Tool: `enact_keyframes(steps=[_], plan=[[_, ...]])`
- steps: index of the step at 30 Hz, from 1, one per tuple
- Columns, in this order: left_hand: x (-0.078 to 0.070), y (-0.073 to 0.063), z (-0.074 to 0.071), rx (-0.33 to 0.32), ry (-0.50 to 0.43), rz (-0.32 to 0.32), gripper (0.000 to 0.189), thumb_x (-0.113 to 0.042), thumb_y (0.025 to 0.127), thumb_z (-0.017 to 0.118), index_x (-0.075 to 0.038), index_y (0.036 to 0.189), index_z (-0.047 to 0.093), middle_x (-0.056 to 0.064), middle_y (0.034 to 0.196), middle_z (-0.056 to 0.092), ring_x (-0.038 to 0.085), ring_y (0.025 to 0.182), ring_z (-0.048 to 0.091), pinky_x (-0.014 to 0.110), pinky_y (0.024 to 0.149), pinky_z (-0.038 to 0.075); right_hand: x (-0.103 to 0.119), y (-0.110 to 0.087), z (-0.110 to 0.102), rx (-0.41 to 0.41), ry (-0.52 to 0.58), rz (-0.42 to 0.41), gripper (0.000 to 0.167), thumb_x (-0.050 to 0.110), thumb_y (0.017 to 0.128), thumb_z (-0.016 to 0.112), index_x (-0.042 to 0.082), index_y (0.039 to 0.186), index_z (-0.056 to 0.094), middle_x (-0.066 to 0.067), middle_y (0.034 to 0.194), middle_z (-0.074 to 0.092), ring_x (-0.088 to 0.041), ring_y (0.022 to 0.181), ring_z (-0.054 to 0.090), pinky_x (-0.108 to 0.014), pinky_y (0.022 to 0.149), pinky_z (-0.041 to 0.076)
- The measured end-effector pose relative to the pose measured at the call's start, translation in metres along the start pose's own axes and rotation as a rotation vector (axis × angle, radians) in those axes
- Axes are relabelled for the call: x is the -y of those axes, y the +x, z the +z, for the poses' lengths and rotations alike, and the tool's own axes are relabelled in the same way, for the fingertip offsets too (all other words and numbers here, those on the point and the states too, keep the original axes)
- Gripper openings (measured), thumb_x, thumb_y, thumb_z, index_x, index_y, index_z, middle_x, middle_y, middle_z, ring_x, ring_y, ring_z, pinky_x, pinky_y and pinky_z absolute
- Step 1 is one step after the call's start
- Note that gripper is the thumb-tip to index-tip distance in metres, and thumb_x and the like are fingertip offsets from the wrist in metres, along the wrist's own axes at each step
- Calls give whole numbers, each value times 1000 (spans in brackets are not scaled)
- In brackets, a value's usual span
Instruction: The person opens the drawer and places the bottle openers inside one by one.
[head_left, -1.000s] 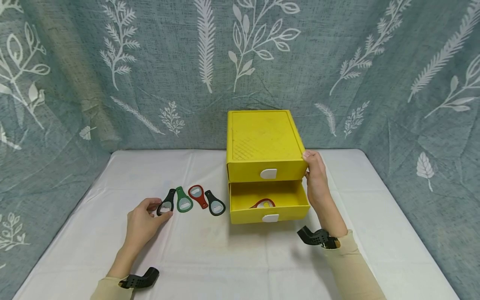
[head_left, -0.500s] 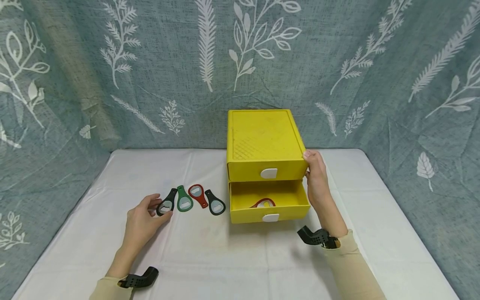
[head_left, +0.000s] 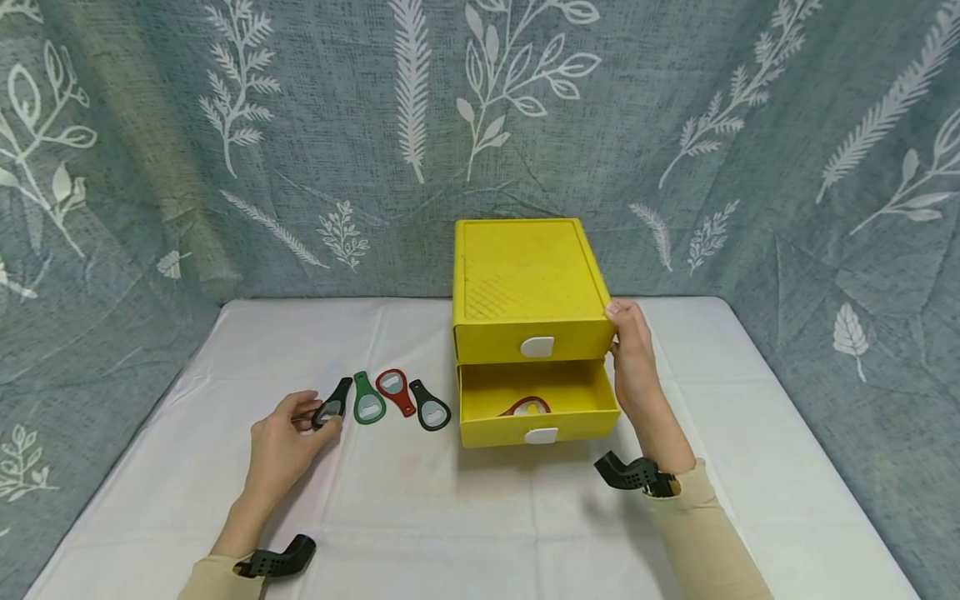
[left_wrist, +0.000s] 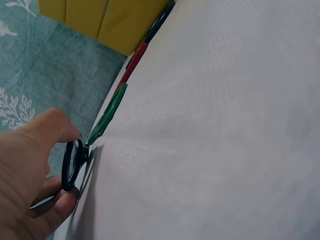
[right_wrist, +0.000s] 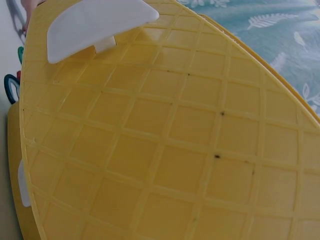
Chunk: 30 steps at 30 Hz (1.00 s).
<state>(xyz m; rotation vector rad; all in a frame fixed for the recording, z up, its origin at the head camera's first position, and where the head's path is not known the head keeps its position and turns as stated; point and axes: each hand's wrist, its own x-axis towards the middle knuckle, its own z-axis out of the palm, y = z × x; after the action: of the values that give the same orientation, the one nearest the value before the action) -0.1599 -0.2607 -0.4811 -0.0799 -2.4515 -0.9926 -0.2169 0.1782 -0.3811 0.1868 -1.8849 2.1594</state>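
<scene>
My left hand pinches a black bottle opener by its round end. In the left wrist view that opener is tipped up off the cloth, thumb on one side and fingers on the other. Beside it lie a green bottle opener, a red one and a second black one, in a row. My right hand holds the right front corner of a yellow drawer box. Its lower drawer is pulled out, with a red-rimmed opener inside, partly hidden by the drawer front.
The upper drawer is closed, with a white handle. A white cloth covers the table. Behind it hangs a blue-green leaf-patterned curtain. In the right wrist view the yellow drawer front fills most of the picture.
The black opener in my left hand has gone from lying flat to tilted, its round end lifted slightly. My right hand and the drawer box have stayed in place.
</scene>
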Motion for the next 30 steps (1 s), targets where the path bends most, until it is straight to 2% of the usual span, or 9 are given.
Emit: enact_keyframes(steps=[12, 30], plan=[[0, -1, 0, -10, 18, -14, 44, -8, 76, 82, 6, 114, 64, 16, 97, 72, 25, 78, 67, 8, 67, 43, 0, -1, -1, 1, 5, 1, 25, 31, 96, 49, 9, 107, 49, -7, 110, 48, -21, 101, 45, -39, 88, 32], [0, -1, 0, -58, 23, 6, 38, -9, 77, 82, 6, 109, 68, 14, 94, 72, 24, 75, 67, 13, 68, 41, 1, -1, 0, 2, -9, -3, 26, 32, 97, 49, 9, 108, 49, -7, 111, 49, -22, 104, 44, -39, 88, 32]])
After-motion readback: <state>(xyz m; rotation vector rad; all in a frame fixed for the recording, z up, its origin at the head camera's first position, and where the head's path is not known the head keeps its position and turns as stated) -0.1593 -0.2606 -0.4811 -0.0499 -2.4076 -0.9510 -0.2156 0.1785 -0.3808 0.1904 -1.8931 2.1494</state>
